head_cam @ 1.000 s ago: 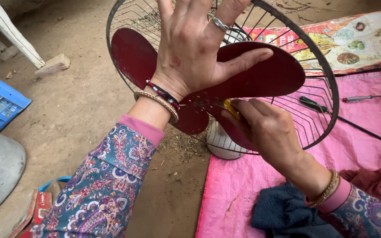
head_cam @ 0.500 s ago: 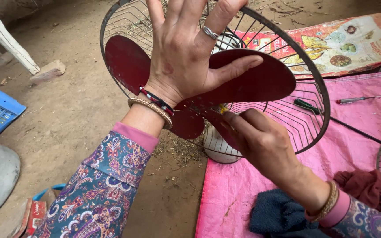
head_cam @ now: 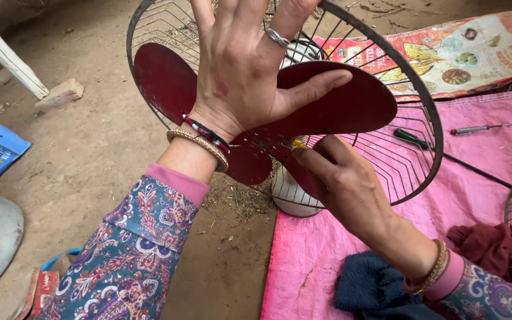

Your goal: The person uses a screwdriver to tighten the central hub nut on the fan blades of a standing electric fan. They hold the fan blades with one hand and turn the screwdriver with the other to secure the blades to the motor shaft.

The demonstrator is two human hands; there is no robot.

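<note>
The left hand lies flat and spread against the dark red fan blade, inside the wire guard above the pink cloth, while the right hand pinches the blade hub.

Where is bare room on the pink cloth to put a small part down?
Bare pink cloth lies between the white fan base and the dark blue rag. More lies right of the wire guard, below the screwdriver. The hub is crowded: left hand, right hand and red blades.
</note>
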